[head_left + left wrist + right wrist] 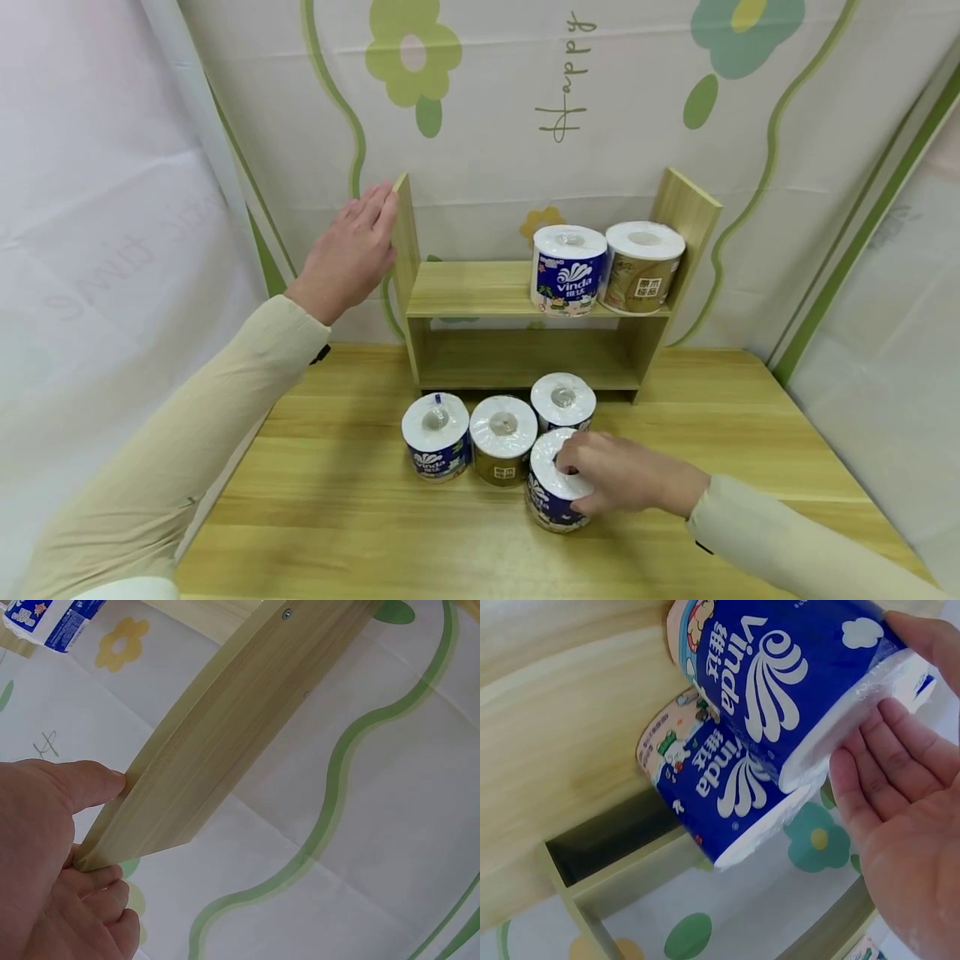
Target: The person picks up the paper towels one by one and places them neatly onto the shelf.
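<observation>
With our left hand point(351, 250) we pinch the end of a side panel point(202, 754) of the wooden shelf point(476, 290). Our right hand point(626, 471) grips the front blue roll point(547, 487), fingertips at its core hole. Just beyond that hand stands another blue roll point(562, 396); to its left, a gold roll point(501, 446) and a third blue roll point(435, 442) stand on the table point(322, 517).

Roll point(553, 505): blue-wrapped, white-topped, nearly upright, foremost. Shelf point(480, 287): pale wood, two boards, standing behind it on the bench point(337, 525).
</observation>
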The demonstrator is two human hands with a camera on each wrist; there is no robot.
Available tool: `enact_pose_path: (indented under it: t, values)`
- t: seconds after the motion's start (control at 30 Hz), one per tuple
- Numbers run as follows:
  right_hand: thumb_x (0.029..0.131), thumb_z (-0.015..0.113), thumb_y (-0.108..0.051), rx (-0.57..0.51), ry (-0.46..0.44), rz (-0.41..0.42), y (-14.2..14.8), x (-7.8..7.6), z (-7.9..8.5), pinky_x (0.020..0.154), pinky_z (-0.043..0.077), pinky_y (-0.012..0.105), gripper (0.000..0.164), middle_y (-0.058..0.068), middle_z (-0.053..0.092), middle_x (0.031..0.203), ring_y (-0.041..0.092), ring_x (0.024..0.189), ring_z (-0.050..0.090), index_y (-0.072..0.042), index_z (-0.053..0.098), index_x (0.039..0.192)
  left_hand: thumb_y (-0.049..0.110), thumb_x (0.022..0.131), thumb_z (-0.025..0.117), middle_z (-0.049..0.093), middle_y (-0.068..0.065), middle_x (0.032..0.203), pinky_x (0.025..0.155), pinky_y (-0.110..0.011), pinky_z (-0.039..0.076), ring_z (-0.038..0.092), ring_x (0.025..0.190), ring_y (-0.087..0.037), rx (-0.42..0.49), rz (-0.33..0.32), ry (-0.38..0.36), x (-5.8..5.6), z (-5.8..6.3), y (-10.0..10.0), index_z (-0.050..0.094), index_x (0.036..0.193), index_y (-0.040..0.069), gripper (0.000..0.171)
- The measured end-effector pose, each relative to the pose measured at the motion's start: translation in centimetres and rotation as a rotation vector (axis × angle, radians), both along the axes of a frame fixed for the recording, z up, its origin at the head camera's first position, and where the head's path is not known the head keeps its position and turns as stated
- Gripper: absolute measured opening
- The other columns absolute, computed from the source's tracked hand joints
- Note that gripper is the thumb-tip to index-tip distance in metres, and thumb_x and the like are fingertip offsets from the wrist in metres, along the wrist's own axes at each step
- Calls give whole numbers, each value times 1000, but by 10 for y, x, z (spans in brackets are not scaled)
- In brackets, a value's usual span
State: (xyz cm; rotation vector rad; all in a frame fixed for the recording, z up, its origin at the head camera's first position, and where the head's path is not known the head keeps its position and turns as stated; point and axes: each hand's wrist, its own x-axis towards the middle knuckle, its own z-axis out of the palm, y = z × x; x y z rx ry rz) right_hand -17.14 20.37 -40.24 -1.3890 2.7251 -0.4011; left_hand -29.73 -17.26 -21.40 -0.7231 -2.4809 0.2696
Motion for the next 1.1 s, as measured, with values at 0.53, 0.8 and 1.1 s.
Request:
enact_pose_path:
  t: [0.53, 0.8, 1.1]
  values:
    - [76, 85, -19, 32, -167, 82, 12, -14, 26, 63, 33, 14, 42, -12, 37, 73, -4, 71, 34, -13, 45, 71, 10, 106, 57, 33, -33, 166, 127, -58, 36, 34, 157, -45, -2, -1, 2, 1, 0, 1, 27, 157, -16, 64]
    - [77, 86, -22, 57, -113, 106, 17, -15, 50, 64, 40, 15, 35, -11, 48, 75, -3, 73, 39, -17, 52, 75, 11, 106, 58, 35, -34, 165, 126, -58, 37, 35, 157, -45, -9, 2, 18, 1, 1, 0, 28, 156, -16, 65]
    - [76, 87, -21, 67, -95, 105, 18, -14, 82, 66, 48, 15, 29, -13, 55, 78, -2, 75, 47, -20, 59, 79, 10, 106, 57, 34, -34, 166, 127, -58, 35, 34, 157, -45, -1, 1, 1, 1, 1, 1, 27, 157, -16, 64]
